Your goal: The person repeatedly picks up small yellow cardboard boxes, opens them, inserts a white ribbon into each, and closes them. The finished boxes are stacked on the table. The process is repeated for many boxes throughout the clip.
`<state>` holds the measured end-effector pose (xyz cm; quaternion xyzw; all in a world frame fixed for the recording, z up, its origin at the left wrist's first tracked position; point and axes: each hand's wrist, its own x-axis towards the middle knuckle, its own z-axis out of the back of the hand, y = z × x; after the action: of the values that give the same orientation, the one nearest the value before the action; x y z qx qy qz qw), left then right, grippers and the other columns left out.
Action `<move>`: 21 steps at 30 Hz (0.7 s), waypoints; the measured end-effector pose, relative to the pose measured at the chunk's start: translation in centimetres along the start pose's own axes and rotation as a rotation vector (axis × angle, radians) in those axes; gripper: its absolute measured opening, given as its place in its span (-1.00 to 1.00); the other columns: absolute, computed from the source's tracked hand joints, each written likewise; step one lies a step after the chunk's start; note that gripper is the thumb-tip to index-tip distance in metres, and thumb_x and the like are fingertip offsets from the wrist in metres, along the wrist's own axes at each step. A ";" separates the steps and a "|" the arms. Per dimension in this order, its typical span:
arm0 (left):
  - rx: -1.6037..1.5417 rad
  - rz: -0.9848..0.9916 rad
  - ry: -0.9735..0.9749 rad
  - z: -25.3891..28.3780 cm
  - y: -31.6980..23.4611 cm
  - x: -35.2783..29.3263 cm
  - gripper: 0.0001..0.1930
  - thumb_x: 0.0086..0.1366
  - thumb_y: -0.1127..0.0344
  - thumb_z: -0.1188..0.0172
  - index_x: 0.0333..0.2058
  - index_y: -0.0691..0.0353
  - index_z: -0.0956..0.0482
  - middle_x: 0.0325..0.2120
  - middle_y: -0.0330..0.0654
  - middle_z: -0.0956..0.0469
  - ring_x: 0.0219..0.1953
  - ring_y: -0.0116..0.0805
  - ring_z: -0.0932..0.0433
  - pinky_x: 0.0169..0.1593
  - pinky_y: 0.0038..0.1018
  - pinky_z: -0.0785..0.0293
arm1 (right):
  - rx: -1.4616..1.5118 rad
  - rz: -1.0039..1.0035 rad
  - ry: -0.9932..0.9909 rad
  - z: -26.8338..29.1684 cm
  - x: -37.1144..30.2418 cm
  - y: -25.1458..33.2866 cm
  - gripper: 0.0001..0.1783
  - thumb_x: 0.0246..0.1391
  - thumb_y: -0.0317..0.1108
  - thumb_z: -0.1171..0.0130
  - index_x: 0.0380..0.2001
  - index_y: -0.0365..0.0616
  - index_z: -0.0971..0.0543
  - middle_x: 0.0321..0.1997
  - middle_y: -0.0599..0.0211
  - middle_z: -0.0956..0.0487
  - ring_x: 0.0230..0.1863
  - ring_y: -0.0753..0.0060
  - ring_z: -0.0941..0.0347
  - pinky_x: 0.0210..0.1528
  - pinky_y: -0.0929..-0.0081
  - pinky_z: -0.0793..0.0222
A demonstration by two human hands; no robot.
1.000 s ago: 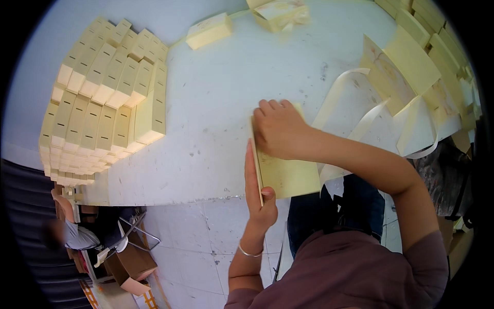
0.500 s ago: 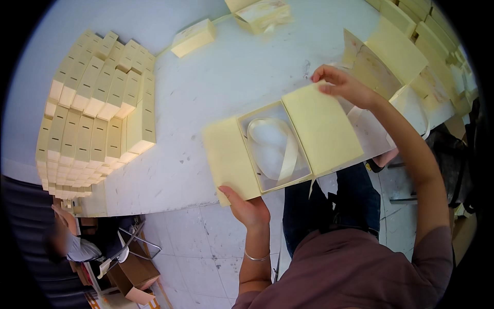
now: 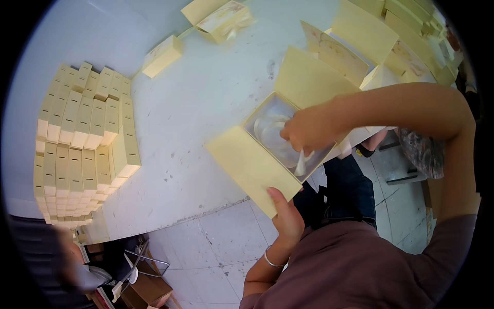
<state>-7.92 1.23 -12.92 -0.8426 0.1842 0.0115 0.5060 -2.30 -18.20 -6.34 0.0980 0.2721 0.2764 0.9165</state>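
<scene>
A pale yellow gift box [image 3: 249, 162] lies open at the table's front edge, turned at a slant, one wide flap to its left and another standing at its far side. My left hand [image 3: 288, 219] grips the near corner of the left flap, thumb on top, fingers underneath. Over the box's inner tray is my right hand [image 3: 315, 127], its fingers pinched on a cream ribbon [image 3: 301, 165]; a tail of it hangs below them. The rest of the ribbon lies looped in the tray, partly covered by this hand.
Tall stacks of pale yellow boxes [image 3: 82, 123] stand at the left. A closed box [image 3: 162, 55] and a ribboned box [image 3: 224, 23] sit at the back. More opened boxes [image 3: 363, 36] crowd the far right. Left of the table is a blurred person [image 3: 77, 262].
My right hand has left the right flap and moved into the tray, onto the ribbon. The box has turned, and its right flap now stands at the far side. My left hand keeps hold.
</scene>
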 end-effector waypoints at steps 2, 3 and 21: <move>0.004 0.007 0.146 0.2 -0.1 -0.2 -0.55 0.33 0.02 0.24 0.03 0.24 -0.17 -0.09 -0.13 -0.33 -0.12 -0.30 -0.37 -0.13 -0.35 -0.39 | 0.380 -0.046 -0.113 0.8 -0.4 -1.6 -0.82 -0.05 -0.36 -0.07 -0.54 -0.28 -0.50 -0.31 0.20 -0.45 -0.19 0.22 -0.36 -0.17 0.40 -0.26; 0.020 0.006 0.146 0.1 0.0 -0.1 -0.56 0.33 0.02 0.24 0.01 0.25 -0.18 -0.12 -0.12 -0.34 -0.16 -0.30 -0.38 -0.17 -0.36 -0.40 | 0.437 -0.086 -0.184 1.4 -1.0 -2.0 -0.81 -0.03 -0.35 -0.06 -0.53 -0.28 -0.50 -0.29 0.20 -0.45 -0.20 0.23 -0.36 -0.17 0.41 -0.26; 0.112 0.021 0.221 0.1 -0.5 -0.2 -0.57 0.32 0.01 0.21 0.02 0.16 -0.20 -0.11 -0.21 -0.34 -0.12 -0.32 -0.34 -0.18 -0.35 -0.36 | 1.035 -0.351 -0.910 -3.5 4.9 0.9 -0.87 -0.09 -0.47 0.06 -0.49 -0.32 -0.44 -0.57 0.04 -0.48 -0.51 0.14 -0.45 -0.46 0.26 -0.32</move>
<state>-7.95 1.64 -12.52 -0.8071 0.2479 -0.0863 0.5289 -1.22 -14.57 -11.14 0.5812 -0.0297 -0.1086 0.8060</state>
